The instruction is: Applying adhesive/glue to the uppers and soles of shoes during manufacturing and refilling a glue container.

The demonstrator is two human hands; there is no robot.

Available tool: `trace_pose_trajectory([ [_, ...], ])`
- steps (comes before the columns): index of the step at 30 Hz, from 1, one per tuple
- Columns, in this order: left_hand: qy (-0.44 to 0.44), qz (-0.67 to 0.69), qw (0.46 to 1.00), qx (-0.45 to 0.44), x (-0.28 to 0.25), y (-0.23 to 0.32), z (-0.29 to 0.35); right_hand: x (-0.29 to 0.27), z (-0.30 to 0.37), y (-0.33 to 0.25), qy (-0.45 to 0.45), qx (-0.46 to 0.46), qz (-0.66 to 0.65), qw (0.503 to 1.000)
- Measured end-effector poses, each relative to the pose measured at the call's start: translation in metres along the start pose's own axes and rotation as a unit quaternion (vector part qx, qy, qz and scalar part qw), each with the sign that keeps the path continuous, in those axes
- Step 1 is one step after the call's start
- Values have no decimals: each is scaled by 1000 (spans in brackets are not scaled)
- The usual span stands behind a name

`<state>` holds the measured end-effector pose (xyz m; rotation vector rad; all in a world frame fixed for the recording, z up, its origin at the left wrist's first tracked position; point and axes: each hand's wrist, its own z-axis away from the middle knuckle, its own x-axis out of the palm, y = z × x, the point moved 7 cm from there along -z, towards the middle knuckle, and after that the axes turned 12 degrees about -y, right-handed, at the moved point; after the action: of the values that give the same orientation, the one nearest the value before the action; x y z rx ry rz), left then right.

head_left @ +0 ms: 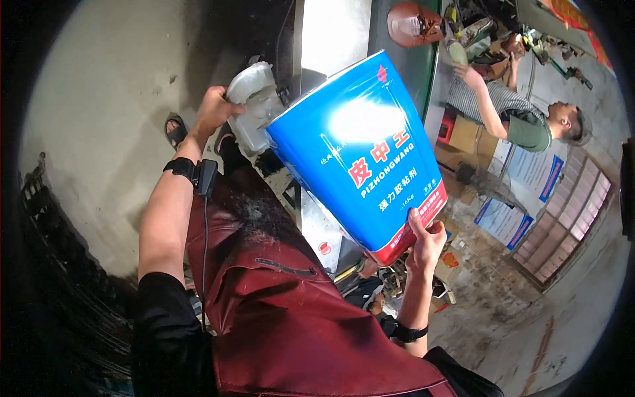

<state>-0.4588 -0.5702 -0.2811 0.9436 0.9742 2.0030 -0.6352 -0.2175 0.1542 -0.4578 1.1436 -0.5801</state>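
A large rectangular metal can (380, 152), blue with a red band along its base, is tilted across the middle of the view. My right hand (426, 241) holds it at the red base end, thumb on the printed face. My left hand (221, 106) is closed on the rim of a whitish, crusted plastic container (251, 99), which looks like a cut-down jug. One upper corner of the can is right at this container, over its near right side. The can's mouth and any liquid flow are hidden from me.
I wear a dark red apron (291, 331). Beyond the can are a pale bench surface (334, 33) and a brown cap-like piece (413, 25). A co-worker in a striped top (496, 109) handles things at a cluttered bench on the right. A fan (486, 178) stands near there.
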Motion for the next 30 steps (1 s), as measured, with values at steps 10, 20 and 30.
trace_pose_trajectory([
  [10, 8, 4, 999, 53, -2, -26, -7, 1, 4, -12, 14, -9, 19, 1000],
  [20, 29, -11, 999, -8, -5, -53, -14, 3, 9, -21, 15, -16, 5, 1000],
  [30, 31, -29, 999, 2, -2, -33, -10, -1, 6, -23, 15, -36, 37, 999],
])
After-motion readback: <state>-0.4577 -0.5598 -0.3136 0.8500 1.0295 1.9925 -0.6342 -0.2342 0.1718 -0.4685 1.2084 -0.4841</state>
